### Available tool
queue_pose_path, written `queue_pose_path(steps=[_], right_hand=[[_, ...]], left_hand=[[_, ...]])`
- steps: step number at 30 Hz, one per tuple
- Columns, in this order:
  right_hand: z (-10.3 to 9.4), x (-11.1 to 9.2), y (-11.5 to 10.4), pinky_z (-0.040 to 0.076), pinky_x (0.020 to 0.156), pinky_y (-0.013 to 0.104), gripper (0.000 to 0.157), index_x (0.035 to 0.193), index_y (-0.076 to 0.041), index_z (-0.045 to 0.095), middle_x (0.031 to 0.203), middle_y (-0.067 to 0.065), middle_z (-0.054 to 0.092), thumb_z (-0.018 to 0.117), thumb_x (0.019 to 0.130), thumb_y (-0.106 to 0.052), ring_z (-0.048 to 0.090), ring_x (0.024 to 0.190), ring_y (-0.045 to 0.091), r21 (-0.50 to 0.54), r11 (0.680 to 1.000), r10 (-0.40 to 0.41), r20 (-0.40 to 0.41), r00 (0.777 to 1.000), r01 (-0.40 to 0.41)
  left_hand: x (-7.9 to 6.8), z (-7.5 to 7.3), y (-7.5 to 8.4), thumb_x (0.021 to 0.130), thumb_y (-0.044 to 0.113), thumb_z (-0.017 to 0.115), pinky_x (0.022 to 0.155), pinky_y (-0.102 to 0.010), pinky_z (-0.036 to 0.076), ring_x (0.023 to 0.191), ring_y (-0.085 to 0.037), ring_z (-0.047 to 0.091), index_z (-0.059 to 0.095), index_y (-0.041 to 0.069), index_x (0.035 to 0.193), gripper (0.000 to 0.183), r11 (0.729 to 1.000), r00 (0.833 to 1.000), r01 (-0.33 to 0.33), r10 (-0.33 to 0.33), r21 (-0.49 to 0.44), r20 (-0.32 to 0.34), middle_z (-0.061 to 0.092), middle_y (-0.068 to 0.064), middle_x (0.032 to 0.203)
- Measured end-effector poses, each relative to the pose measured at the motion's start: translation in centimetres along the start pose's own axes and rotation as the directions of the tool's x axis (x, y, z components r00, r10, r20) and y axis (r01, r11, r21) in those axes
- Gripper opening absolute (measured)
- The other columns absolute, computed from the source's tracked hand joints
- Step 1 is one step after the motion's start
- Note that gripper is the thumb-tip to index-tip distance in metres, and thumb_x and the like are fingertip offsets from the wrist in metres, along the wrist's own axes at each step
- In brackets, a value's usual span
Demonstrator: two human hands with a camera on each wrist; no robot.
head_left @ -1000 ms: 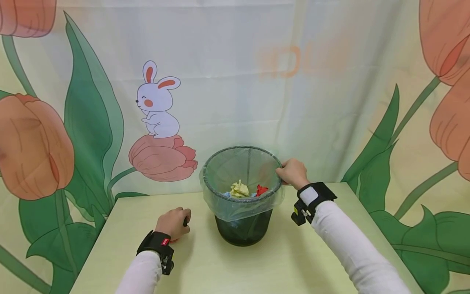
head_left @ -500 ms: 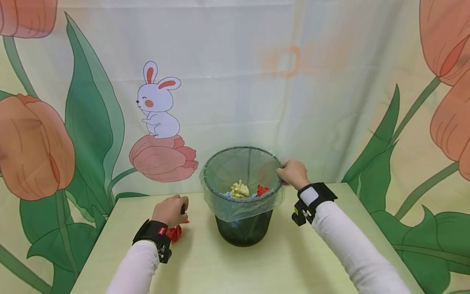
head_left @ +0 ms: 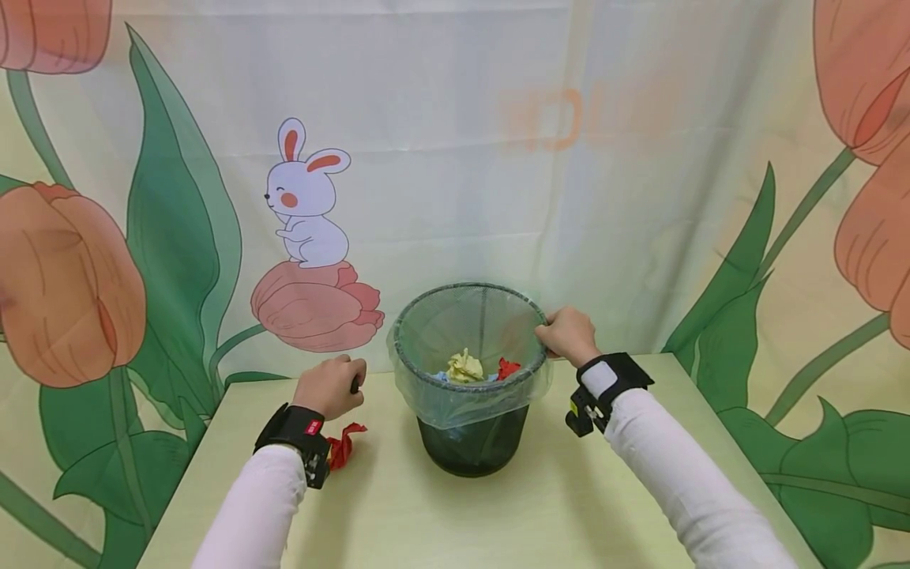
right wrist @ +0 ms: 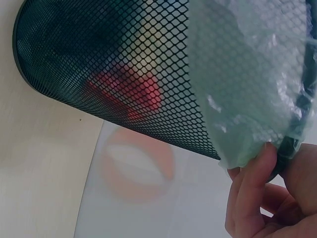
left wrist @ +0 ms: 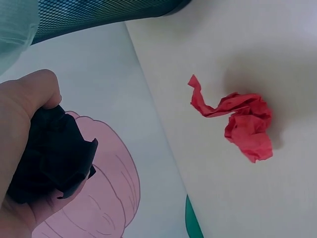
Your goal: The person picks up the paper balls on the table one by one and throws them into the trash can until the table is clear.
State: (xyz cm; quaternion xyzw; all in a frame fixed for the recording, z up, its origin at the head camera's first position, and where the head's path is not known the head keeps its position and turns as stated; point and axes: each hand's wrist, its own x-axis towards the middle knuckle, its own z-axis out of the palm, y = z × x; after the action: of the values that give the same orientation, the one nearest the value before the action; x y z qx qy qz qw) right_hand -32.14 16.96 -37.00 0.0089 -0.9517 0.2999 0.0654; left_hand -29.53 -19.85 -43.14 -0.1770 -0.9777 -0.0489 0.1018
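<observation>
In the left wrist view, my left hand [left wrist: 29, 104] has its fingers curled round a crumpled ball of black paper [left wrist: 52, 153]. The head view has that left hand [head_left: 330, 387] left of the bin, raised over the table, with only a dark bit of the ball showing. Just below it lies a crumpled piece of red paper [head_left: 343, 446], one thin strip sticking out. My right hand [head_left: 569, 336] pinches the right side of the rim of a black mesh wastebasket [head_left: 469, 450], over its clear plastic liner [head_left: 465, 407]. Inside the basket are yellow paper [head_left: 465, 367], red paper [head_left: 508, 368] and some blue paper.
The pale table [head_left: 455, 521] carries the basket near its back edge. Behind hangs a curtain [head_left: 455, 158] printed with tulips and a rabbit, close to the basket. Each wrist wears a black strap [head_left: 613, 381] with a small camera.
My left hand has moved up and slightly left with the black paper, so the red paper on the table shows more. The right hand and the basket stay in place.
</observation>
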Motion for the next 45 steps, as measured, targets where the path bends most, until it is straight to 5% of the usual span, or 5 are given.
queue_pose_path(steps=[18,45], right_hand=[[-0.2,-0.1,-0.1,0.029,0.038,0.020,0.042,0.044,-0.017,0.031,0.039,-0.006,0.031,0.053,0.079,-0.011,0.050,0.038,0.009,-0.004,1.000,-0.012,-0.006,1.000,0.012],[-0.2,-0.2,-0.1,0.028,0.038,0.021,0.042,0.044,-0.017,0.031,0.039,-0.006,0.032,0.053,0.079,-0.010,0.051,0.039,0.010,-0.003,1.000,-0.019,-0.003,1.000,0.019]], left_hand=[[2.4,-3.3,0.9,0.069,0.018,0.072,0.047,-0.030,0.039,0.060,-0.017,0.048,0.055,0.015,0.075,0.018,0.994,0.992,-0.080,0.086,0.070,-0.093,0.052,-0.001,0.069],[4.1,-7.9,3.2,0.074,0.016,0.067,0.049,-0.032,0.042,0.064,-0.018,0.049,0.057,0.016,0.081,0.012,0.991,0.986,-0.124,0.129,0.055,-0.105,0.051,-0.001,0.076]])
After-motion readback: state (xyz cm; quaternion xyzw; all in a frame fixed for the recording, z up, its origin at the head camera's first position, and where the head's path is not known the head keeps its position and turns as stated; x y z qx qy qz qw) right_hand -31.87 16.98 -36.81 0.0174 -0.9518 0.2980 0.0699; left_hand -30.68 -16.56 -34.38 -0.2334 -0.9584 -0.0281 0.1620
